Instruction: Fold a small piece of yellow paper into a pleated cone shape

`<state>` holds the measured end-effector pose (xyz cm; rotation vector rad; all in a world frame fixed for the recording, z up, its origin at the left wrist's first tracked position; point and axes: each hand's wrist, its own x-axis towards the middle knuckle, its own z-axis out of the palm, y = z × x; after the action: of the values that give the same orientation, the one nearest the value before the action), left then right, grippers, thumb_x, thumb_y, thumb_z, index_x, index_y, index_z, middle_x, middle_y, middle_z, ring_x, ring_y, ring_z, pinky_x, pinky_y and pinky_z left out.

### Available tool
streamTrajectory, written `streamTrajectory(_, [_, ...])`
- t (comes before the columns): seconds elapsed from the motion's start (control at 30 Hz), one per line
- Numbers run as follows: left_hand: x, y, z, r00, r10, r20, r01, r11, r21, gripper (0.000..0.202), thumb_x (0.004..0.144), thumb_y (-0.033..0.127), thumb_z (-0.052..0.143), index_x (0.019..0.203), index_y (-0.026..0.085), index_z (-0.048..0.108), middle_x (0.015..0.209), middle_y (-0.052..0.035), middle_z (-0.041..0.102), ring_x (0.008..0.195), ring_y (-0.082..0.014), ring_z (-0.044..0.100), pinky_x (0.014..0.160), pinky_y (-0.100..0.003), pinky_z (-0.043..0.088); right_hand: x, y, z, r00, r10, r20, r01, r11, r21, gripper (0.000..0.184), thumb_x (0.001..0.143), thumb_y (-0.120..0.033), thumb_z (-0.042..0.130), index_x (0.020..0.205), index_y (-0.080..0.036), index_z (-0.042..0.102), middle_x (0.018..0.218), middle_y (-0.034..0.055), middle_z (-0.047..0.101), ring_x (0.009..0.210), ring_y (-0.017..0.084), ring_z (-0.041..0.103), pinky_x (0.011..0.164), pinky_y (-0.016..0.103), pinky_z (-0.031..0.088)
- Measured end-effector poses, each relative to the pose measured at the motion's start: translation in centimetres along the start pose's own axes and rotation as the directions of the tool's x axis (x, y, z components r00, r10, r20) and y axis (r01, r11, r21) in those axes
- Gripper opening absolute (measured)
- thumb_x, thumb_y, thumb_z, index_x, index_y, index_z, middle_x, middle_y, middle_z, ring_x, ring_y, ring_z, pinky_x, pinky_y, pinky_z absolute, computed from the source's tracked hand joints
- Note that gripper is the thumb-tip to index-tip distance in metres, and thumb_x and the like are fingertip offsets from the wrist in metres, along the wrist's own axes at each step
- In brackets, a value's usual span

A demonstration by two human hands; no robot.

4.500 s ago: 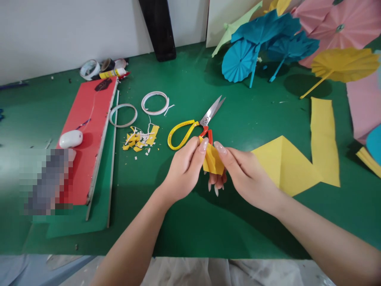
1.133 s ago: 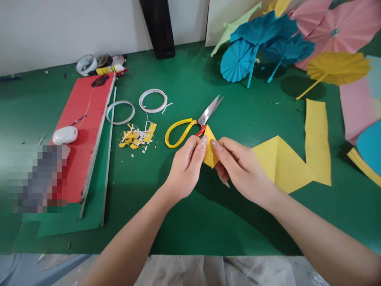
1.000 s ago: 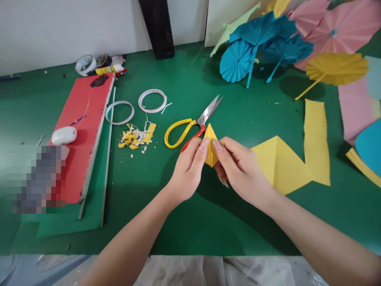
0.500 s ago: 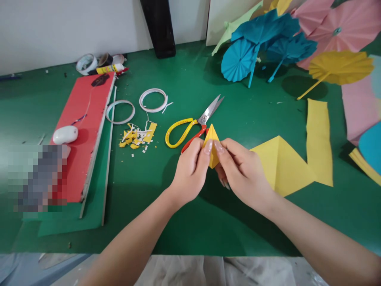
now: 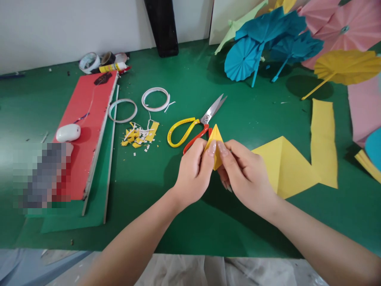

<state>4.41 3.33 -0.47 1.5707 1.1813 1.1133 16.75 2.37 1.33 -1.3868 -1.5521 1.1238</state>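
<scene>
Between my two hands, above the green table, is a small folded piece of yellow paper [image 5: 216,134] with its pointed tip facing away from me. My left hand [image 5: 193,171] pinches its left side, thumb on top. From the right, my right hand [image 5: 247,171] grips the same piece, its thumb beside the left one; the fingers underneath are mostly hidden. Just beyond the hands lie scissors [image 5: 205,119] with blades apart, one handle yellow and one red. A creased yellow sheet [image 5: 287,167] lies right of my right hand, partly behind it, touching a yellow strip [image 5: 324,143].
Paper parasols in blue [image 5: 242,63], pink [image 5: 348,31] and yellow [image 5: 347,67] stand at the back right. Two tape rings [image 5: 143,99] and yellow scraps [image 5: 135,137] lie left of the scissors. Further left, a white mouse [image 5: 68,132] rests on a red board [image 5: 99,95].
The whole scene sits slightly further right in the view, as the camera has turned a little. Both hands keep their hold on the folded yellow paper, with hardly any other change.
</scene>
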Motion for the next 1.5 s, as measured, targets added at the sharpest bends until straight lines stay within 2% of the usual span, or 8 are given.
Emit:
streamTrajectory(0.37, [-0.1,0.0,0.1,1.000,-0.010,0.008,0.010,0.998,-0.067,0.032,0.096,0.034,0.036,0.068,0.020,0.032,0.062,0.0043,0.033,0.054,-0.0090,0.032,0.050,-0.024,0.031,-0.1,0.1,0.1,1.000,-0.005,-0.016,0.005,1.000,-0.013,0.031,0.096,-0.036,0.041,0.069,-0.022,0.043,0.048,-0.0050,0.040,0.039,0.009,0.039,0.041,0.024,0.033])
streamTrajectory(1.0, [-0.1,0.0,0.1,1.000,0.017,-0.018,-0.018,0.999,-0.026,0.033,0.095,0.032,0.039,0.066,0.020,0.031,0.058,0.0049,0.032,0.051,-0.0088,0.031,0.048,-0.025,0.029,-0.4,-0.1,0.2,0.999,-0.020,-0.027,0.021,1.000,0.012,0.031,0.097,-0.037,0.039,0.071,-0.021,0.043,0.048,-0.0061,0.039,0.038,0.008,0.038,0.039,0.023,0.031])
streamTrajectory(1.2, [-0.2,0.3,0.1,0.998,0.061,-0.031,-0.061,0.998,0.017,0.031,0.095,0.027,0.039,0.066,0.020,0.030,0.057,0.0051,0.031,0.051,-0.0086,0.029,0.047,-0.024,0.027,-0.5,-0.2,0.3,1.000,-0.013,-0.018,0.013,0.999,0.037,0.032,0.097,-0.036,0.039,0.069,-0.021,0.042,0.048,-0.0057,0.040,0.038,0.008,0.039,0.038,0.022,0.032])
streamTrajectory(1.3, [-0.1,0.3,-0.1,0.997,0.073,-0.028,-0.073,0.997,0.009,0.032,0.095,0.027,0.040,0.066,0.020,0.029,0.057,0.0050,0.030,0.050,-0.0086,0.028,0.046,-0.024,0.027,-0.5,-0.2,0.1,1.000,0.017,0.013,-0.019,0.992,0.126,0.033,0.096,-0.038,0.041,0.067,-0.022,0.042,0.047,-0.0057,0.040,0.037,0.008,0.039,0.037,0.022,0.032])
streamTrajectory(1.4, [0.2,0.4,-0.6,0.997,0.044,0.058,-0.042,0.998,-0.035,0.032,0.094,0.030,0.040,0.066,0.020,0.032,0.057,0.0049,0.031,0.049,-0.0083,0.029,0.045,-0.023,0.028,-0.1,0.0,-0.4,0.997,0.035,0.075,-0.055,0.956,0.290,0.040,0.096,-0.043,0.037,0.062,-0.021,0.041,0.046,-0.0045,0.041,0.038,0.010,0.041,0.037,0.022,0.035])
streamTrajectory(1.5, [0.5,0.6,-1.2,0.965,-0.022,0.263,0.047,0.995,-0.089,0.033,0.092,0.034,0.046,0.065,0.019,0.034,0.057,0.0049,0.033,0.048,-0.0076,0.031,0.043,-0.022,0.028,0.7,0.1,-1.0,0.989,0.077,0.129,-0.121,0.917,0.381,0.048,0.093,-0.050,0.039,0.056,-0.021,0.038,0.045,-0.0041,0.038,0.038,0.010,0.039,0.034,0.022,0.032])
